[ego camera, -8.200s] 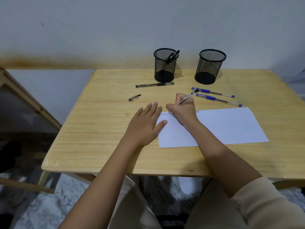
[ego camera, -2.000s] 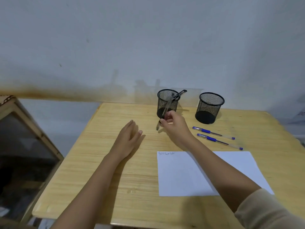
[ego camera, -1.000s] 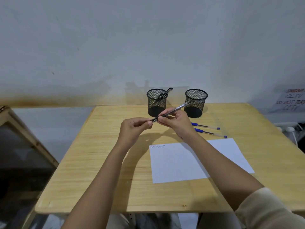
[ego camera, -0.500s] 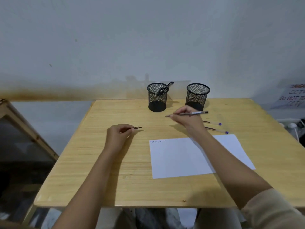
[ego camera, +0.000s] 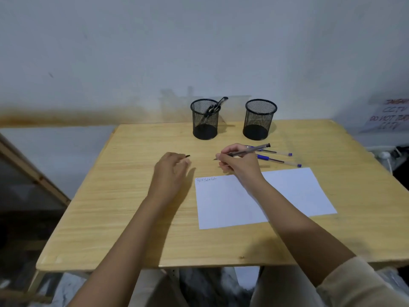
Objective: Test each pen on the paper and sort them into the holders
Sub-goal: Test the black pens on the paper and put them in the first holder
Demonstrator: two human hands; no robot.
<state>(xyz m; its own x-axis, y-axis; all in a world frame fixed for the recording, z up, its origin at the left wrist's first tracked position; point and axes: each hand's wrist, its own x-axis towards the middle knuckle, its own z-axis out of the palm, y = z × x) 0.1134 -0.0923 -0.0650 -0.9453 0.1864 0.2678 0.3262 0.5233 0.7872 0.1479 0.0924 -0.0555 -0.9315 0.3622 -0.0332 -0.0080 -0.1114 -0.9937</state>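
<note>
Fingers (ego camera: 223,157): right hand (ego camera: 240,162) pinches uncapped pen (ego camera: 249,151), left hand (ego camera: 170,170) grips cap (ego camera: 188,156). Left holder (ego camera: 204,121) stocked; two blue pens (ego camera: 275,156) untested, right holder (ego camera: 260,120) empty.

A person is wearing a loose cream fabric sleeve (ego camera: 363,284), which is bunching in soft folds near the right elbow. Both forearms are showing bare down to the left hand (ego camera: 171,168) and right hand (ego camera: 238,161). A pale beige cloth garment (ego camera: 150,289) is covering the thighs.

Holders (ego camera: 232,120) behind paper (ego camera: 261,198), pens (ego camera: 278,157) between.
</note>
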